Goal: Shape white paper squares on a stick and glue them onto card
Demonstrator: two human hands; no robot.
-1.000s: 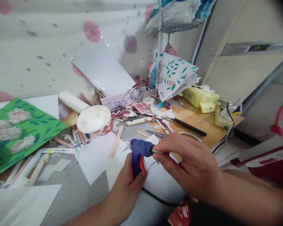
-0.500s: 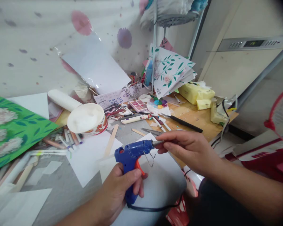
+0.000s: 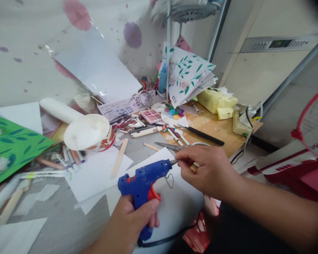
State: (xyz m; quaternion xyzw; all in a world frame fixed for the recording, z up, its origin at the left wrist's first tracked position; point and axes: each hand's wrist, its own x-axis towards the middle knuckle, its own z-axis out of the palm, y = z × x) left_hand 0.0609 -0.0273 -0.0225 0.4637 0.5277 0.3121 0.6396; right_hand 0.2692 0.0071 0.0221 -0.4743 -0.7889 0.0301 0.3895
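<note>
Out at about half past ten from the blue plastic glue gun [image 3: 140, 185] sits a round white paper bowl with red print [image 3: 103, 143], pale all across the top, and whether that's a filling or a bare base I can't tell; behind it, toward eleven, a nested stack of white paper cups [image 3: 82, 101], insides hidden. Into the middle, and the bare left hand [image 3: 131, 218] is wrapped round the gun's handle, holding it up off the grey tabletop [image 3: 66, 211], barrel aimed at two o'clock. That's the place to take hold: the shell looks stiff, fairly light and a touch slick, and the thick black cord [image 3: 172, 240] could tug at the base. Straight up at twelve, a square pink palette [image 3: 151, 122], pinkish blocks in its compartments. Between two and three, the bare right hand [image 3: 201, 167] has thumb and fingertips pinched together on the tapered grey nozzle [image 3: 173, 162], the risky end, since it may well be hot. Farther out, past one, a soft yellow packet [image 3: 212, 102] has white tissue [image 3: 221, 91] poking from its top.
</note>
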